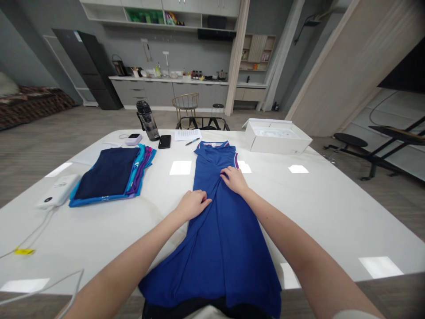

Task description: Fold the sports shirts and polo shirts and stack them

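A blue sleeveless dress (232, 239) with a striped collar lies lengthwise on the white table, its collar at the far end. Its lower part hangs over the near edge by my body. My left hand (193, 204) is closed on the left side of the cloth at mid-length. Slightly farther up, my right hand (234, 179) pinches the fabric near the right side. A diagonal crease runs down through the cloth between both hands. The striped trim of an armhole shows just beyond my right hand.
Left on the white table (332, 212) lie a stack of folded clothes (108, 170), a white power strip (59, 191) and cables. Farther back are a black bottle (148, 122), a phone (164, 141), a pen (192, 141) and paper (187, 134). An open white box (279, 144) stands back right.
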`<action>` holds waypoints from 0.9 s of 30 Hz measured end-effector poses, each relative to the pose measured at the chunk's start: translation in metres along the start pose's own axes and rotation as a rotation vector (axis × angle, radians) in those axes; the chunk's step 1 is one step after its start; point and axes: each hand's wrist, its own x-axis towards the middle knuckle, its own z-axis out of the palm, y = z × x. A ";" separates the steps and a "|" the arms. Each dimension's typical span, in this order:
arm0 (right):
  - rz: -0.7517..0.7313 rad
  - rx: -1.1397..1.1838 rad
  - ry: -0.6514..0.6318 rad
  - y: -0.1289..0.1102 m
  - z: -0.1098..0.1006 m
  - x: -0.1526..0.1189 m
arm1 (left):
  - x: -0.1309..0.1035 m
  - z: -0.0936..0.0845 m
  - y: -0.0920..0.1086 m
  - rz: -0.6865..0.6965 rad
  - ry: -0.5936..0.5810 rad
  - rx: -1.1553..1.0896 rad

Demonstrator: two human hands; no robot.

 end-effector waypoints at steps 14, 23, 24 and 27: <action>-0.475 0.145 -0.385 -0.092 -0.025 -0.063 | -0.126 -0.021 0.028 -0.137 -0.172 0.095; -0.450 0.134 -0.361 -0.100 -0.037 -0.079 | -0.177 -0.040 0.047 -0.224 -0.192 0.016; -0.440 0.138 -0.355 -0.098 -0.041 -0.082 | -0.181 -0.042 0.052 -0.233 -0.191 0.001; -0.398 0.159 -0.328 -0.091 -0.053 -0.089 | -0.190 -0.046 0.075 -0.242 -0.200 -0.032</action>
